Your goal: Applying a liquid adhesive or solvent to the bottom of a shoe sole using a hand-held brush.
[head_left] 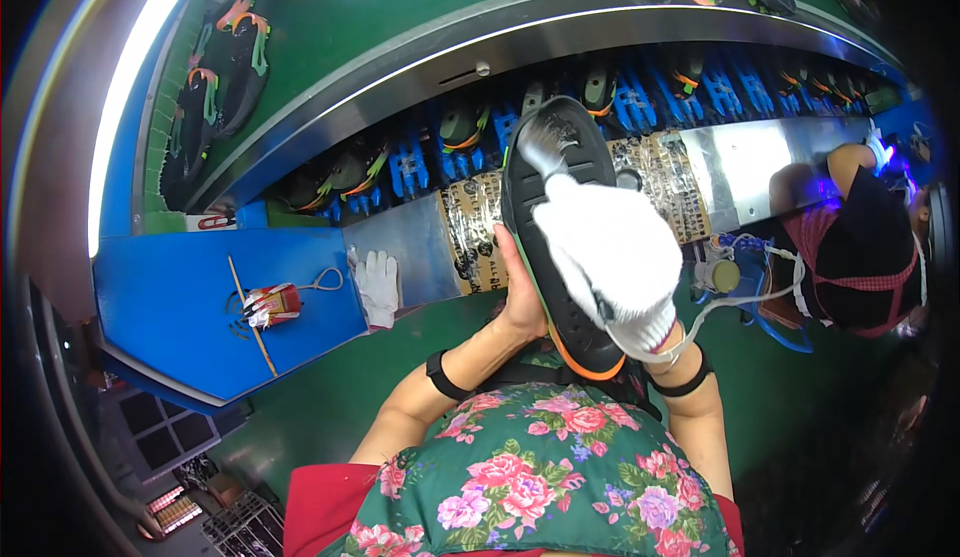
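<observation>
Upright in front of me is a black shoe [590, 152], its ridged sole facing me and an orange edge at the lower end. My bare left hand [524, 292] holds it along the left side, with the thumb against the edge. A white knit glove covers my right hand [615, 247], which is closed around a brush. The pale bristles of the brush [545, 147] touch the upper part of the sole. Most of the brush handle is hidden by the glove. A pale cord runs off to the right from my right wrist.
On the blue table [160, 287] at left lie a red-and-white container [272, 306] and a thin stick [240, 287]. A white glove [378, 289] hangs at its edge. Ahead, shoes and blue holders line a shelf below a green conveyor [380, 17]. Another person [850, 237] works at right.
</observation>
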### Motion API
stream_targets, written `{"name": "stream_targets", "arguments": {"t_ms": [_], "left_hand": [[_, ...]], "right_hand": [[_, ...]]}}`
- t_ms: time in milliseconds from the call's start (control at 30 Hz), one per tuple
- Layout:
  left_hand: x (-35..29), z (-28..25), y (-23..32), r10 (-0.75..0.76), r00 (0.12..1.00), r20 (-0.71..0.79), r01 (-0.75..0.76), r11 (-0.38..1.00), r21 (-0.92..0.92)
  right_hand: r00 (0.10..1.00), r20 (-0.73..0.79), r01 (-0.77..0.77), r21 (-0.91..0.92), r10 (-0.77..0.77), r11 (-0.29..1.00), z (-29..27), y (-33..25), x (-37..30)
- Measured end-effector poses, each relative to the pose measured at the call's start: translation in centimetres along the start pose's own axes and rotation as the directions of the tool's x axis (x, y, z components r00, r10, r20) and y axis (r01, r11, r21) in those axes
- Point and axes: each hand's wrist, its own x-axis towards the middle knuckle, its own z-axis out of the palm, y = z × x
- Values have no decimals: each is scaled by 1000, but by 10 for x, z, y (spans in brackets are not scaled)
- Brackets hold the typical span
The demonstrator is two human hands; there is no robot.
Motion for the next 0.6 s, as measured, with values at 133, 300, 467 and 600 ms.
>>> {"name": "stream_targets", "arguments": {"t_ms": [133,300,467,600], "left_hand": [[7,-34,-9,-26,989,149,45,991,-128],[6,-24,-10,3,999,35,0,995,-95],[14,-64,-26,33,994,108,-41,996,75],[20,-47,-19,32,999,27,-30,995,-92]], "right_hand": [[997,-13,-66,284,72,957,3,-7,1],[986,-90,-99,346,138,933,-3,-2,3],[994,-54,-61,441,95,895,3,-12,-4],[988,-64,-87,507,138,858,-2,-9,-9]]}}
